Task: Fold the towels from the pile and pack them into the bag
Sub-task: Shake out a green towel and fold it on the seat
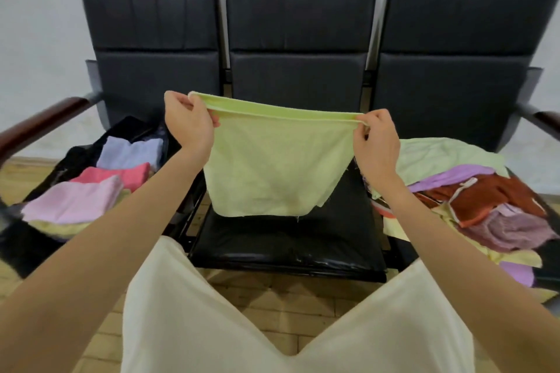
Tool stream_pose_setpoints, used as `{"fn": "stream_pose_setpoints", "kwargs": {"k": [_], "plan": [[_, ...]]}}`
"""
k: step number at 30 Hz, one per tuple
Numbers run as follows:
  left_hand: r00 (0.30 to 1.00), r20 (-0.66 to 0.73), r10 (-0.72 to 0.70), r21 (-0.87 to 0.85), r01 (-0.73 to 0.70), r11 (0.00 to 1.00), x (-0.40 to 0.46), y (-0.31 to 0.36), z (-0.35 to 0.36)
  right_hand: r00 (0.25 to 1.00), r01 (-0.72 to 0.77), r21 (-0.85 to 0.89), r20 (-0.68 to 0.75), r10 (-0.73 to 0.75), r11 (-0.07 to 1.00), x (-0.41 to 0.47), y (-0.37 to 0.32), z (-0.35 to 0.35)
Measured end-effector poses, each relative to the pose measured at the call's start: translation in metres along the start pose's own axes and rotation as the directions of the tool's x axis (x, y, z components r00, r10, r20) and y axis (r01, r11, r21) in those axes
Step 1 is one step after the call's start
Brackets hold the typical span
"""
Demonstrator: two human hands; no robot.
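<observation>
Hands pinch the yellow-green towel (pixel 272 166) at its top corners, left hand (pixel 189 121) at ten o'clock, right hand (pixel 375 142) at two, above the middle seat (pixel 288 239); bag (pixel 91 172) at nine o'clock, pile (pixel 472 191) at three.

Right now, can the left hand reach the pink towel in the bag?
Probably not yet: the left hand is pinching the yellow-green towel. The pink towel lies uncovered below it, nothing between.

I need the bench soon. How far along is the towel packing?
Done: folded pink towels and a lilac towel already lie in the black bag on the left seat. In hand: the left hand and right hand pinch a yellow-green towel above the middle seat. Left: the unfolded pile on the right seat.
</observation>
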State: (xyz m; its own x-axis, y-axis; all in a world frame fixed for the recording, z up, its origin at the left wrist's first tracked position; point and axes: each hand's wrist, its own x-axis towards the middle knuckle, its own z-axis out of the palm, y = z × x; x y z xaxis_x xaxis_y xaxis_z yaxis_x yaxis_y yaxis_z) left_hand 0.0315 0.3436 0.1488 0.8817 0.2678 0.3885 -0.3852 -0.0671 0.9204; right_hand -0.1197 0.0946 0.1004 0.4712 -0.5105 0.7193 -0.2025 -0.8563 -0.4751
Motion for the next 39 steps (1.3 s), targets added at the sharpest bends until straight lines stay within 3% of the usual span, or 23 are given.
{"fn": "stream_pose_setpoints", "kwargs": {"k": [6,8,12,14,17,20,24,29,34,37,39], "plan": [[0.999,-0.003,-0.050,0.034,0.051,0.998,0.007,0.002,0.000,0.999,0.027,-0.024,-0.017,-0.028,0.999,0.005,-0.005,0.002],[0.994,0.061,-0.085,0.132,0.077,0.988,0.014,-0.003,0.000,0.999,0.012,-0.062,0.049,-0.008,0.998,0.010,-0.003,0.009],[0.946,0.157,-0.284,0.227,0.245,0.943,0.029,-0.018,0.013,0.968,-0.022,-0.088,0.248,0.044,0.996,0.026,0.005,0.024],[0.941,0.226,-0.252,0.279,0.186,0.942,0.037,-0.021,0.026,0.952,-0.072,-0.122,0.288,0.105,0.990,0.040,0.013,0.029],[0.939,0.285,-0.191,0.308,0.099,0.946,0.050,-0.014,0.049,0.941,-0.211,-0.110,0.246,0.233,0.971,0.068,0.022,0.037],[0.948,0.298,-0.114,0.301,0.021,0.953,0.057,0.000,0.071,0.945,-0.316,0.098,0.117,0.305,0.944,0.090,0.024,0.039],[0.945,0.316,-0.083,0.241,0.005,0.970,0.058,-0.004,0.087,0.966,-0.256,0.279,0.035,0.256,0.926,0.092,0.027,0.036],[0.935,0.335,-0.118,0.238,0.037,0.971,0.039,-0.043,0.081,0.976,-0.218,0.312,0.047,0.214,0.925,0.050,0.046,0.039],[0.888,0.340,-0.311,0.347,0.189,0.918,0.007,-0.114,0.053,0.954,-0.283,0.244,0.168,0.247,0.928,-0.033,0.067,0.056],[0.822,0.277,-0.498,0.520,0.308,0.797,-0.010,-0.157,0.031,0.930,-0.291,0.182,0.285,0.233,0.939,-0.090,0.074,0.068],[0.761,0.295,-0.577,0.653,0.280,0.703,-0.025,-0.175,0.012,0.858,-0.336,0.115,0.447,0.254,0.935,-0.119,0.077,0.072]]}}
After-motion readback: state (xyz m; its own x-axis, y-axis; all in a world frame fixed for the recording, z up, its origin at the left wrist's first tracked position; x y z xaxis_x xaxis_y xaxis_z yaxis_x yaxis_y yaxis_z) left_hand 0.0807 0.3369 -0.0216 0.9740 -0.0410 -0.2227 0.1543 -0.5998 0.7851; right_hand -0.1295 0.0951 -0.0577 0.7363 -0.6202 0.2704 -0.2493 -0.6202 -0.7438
